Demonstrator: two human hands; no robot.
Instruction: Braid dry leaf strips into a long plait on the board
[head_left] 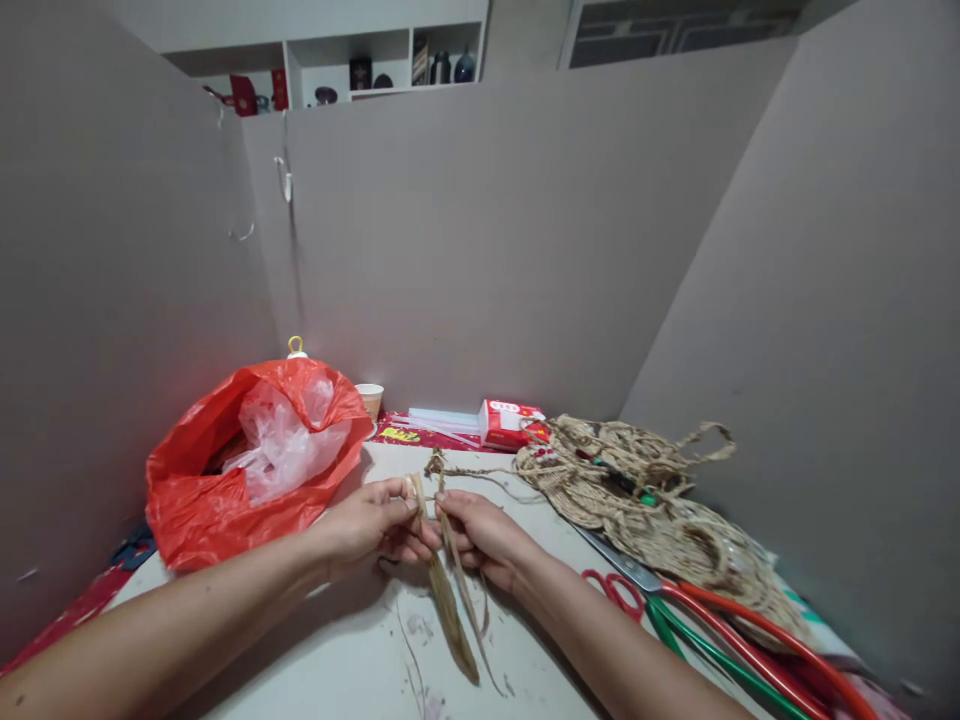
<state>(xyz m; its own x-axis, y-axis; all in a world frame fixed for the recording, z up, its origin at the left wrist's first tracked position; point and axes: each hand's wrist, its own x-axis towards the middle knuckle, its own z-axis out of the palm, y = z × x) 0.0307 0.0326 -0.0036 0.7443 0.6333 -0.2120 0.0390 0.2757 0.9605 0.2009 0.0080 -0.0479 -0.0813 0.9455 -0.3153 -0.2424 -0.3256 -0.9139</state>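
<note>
My left hand (386, 518) pinches a folded strip of dried plant leaf (452, 625), whose broad brownish-green end hangs down over the white board (337, 660). Close beside it, my right hand (480, 535) is closed on thin dried strands (469, 600) that also trail downward. The fingertips of both hands nearly meet, and a short strand spans the gap between them. Above my right fingers, a knotted end of a braided straw cord (472, 471) shows. This cord runs right toward a coiled heap of braided cord (600, 470).
Left stands an open red plastic bag (259, 530) holding a clear bag (285, 440). Behind are a paper cup (370, 398) and a red tissue pack (510, 424). At right lie red-handled scissors (626, 597) and large shears with red and green handles (720, 630). Grey partitions (465, 250) enclose the table.
</note>
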